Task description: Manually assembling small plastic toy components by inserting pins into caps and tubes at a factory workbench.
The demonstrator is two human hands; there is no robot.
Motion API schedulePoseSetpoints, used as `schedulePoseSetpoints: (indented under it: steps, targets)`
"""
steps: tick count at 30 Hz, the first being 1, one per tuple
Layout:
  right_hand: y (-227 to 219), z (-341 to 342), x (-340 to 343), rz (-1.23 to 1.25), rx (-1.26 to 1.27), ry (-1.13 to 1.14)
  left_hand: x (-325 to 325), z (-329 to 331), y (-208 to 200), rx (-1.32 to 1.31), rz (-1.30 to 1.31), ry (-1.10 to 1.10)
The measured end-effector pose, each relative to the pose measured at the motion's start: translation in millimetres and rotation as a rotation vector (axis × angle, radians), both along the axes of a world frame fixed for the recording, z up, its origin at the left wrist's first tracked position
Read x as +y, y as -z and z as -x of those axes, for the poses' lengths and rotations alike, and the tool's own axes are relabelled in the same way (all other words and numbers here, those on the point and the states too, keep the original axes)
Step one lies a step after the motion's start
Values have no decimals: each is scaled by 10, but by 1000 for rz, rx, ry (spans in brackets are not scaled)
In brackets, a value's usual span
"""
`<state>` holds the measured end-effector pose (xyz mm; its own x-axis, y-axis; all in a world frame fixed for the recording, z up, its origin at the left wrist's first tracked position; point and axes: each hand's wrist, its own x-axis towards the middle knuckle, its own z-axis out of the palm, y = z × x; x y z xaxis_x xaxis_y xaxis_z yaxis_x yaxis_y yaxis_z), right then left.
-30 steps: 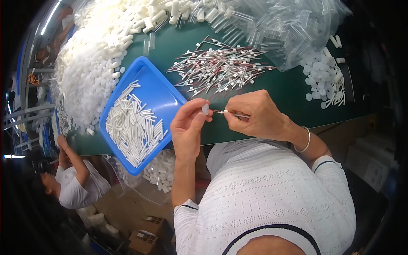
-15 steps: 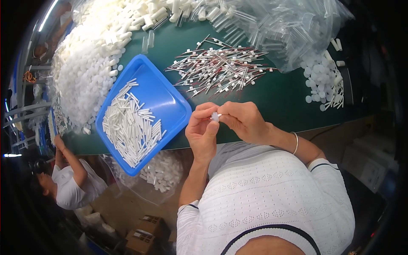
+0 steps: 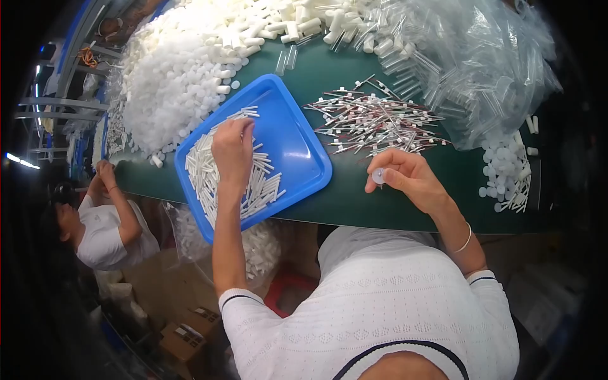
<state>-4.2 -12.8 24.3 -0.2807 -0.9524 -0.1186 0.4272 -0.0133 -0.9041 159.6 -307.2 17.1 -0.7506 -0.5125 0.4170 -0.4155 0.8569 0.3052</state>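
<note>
My left hand (image 3: 232, 155) is over the blue tray (image 3: 297, 155), its fingers drawn together among the short white sticks (image 3: 202, 158) that lie there. Whatever those fingertips hold, if anything, is hidden. To the right, above the table's near edge, my right hand (image 3: 415, 182) pinches a small round translucent white cap (image 3: 379, 175) between thumb and fingers. Beyond that hand lies a heap of thin rods with white tabs and dark red parts (image 3: 373, 120).
A large pile of white caps (image 3: 168, 95) and cream-coloured cylinders (image 3: 253, 28) covers the far left. Transparent tubes (image 3: 405, 69) and a plastic bag (image 3: 487, 69) lie far right, near more white caps (image 3: 503, 158). Another person (image 3: 117, 221) works at the left.
My hands, together before, have parted. The left has moved left into the tray; the right has moved right, keeping the white cap. The whole view has also shifted.
</note>
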Motion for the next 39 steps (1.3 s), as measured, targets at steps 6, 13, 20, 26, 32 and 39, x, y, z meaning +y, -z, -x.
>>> schedulePoseSetpoints:
  steps: [6, 13, 20, 26, 32, 39]
  targets:
    - [29, -41, 70, -52, 63, 117, -476, 191, 207, -192, 281, 158]
    - [46, -29, 24, 38, -48, 142, -223, 124, 292, -206, 360, 251]
    - [-101, -113, -128, 122, -42, 135, -99, 155, 160, -124, 234, 207]
    - [-102, -42, -162, 172, 65, 306, 840, 86, -161, 219, -590, 121]
    - [-67, -84, -265, 260, 89, 344, 1441, 112, -72, 541, -1287, 292]
    - [-29, -141, -263, 280, 142, 348, 1462, 90, -7, 532, -1330, 287]
